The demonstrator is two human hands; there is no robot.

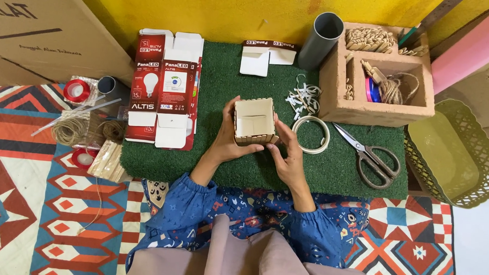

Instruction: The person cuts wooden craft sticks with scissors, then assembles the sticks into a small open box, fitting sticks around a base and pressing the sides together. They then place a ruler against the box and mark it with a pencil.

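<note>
Yellow wall [249, 13] behind, patterned rug [42, 201] below, green turf mat [330, 173] on top. Brown compartment box [383, 112] and scissors [371, 157] on the right, flattened bulb cartons [165, 91] on the left. Mid-mat – small open box of craft sticks [254, 121], held just above the turf. Left hand [228, 142] and right hand [287, 152] both clamped on its sides, fingers curled round the walls.

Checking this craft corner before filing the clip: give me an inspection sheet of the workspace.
Surface: green turf mat on a patterned rug.
Job's things: small stick-sided cardboard box.
Clutter: flattened bulb cartons, scissors, white ring, grey tube, twine, red tape roll.
Grippers: left hand and right hand hold the box.
Cables: nothing seen.
Surroundings: yellow wall, compartment organiser, olive basket.
</note>
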